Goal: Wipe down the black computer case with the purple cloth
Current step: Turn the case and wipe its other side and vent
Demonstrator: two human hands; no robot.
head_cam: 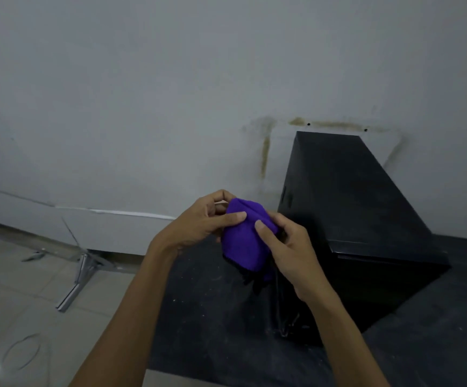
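The black computer case [349, 208] stands upright on a dark table, close to the grey wall at the right. In front of its left side I hold the purple cloth [245, 241], bunched and folded, in both hands. My left hand [198, 222] grips its upper left edge with the thumb on top. My right hand [291, 247] pinches its right side, thumb pressed on the fabric. The cloth hangs in the air just left of the case, apart from it. Dark fabric shows at the cloth's lower edge.
The dark, dusty table top [215, 317] spreads under my hands and around the case. A tiled floor [17, 303] lies to the left, with a metal bracket [77, 277] lying at the foot of the wall. The stained wall [171, 107] rises right behind the case.
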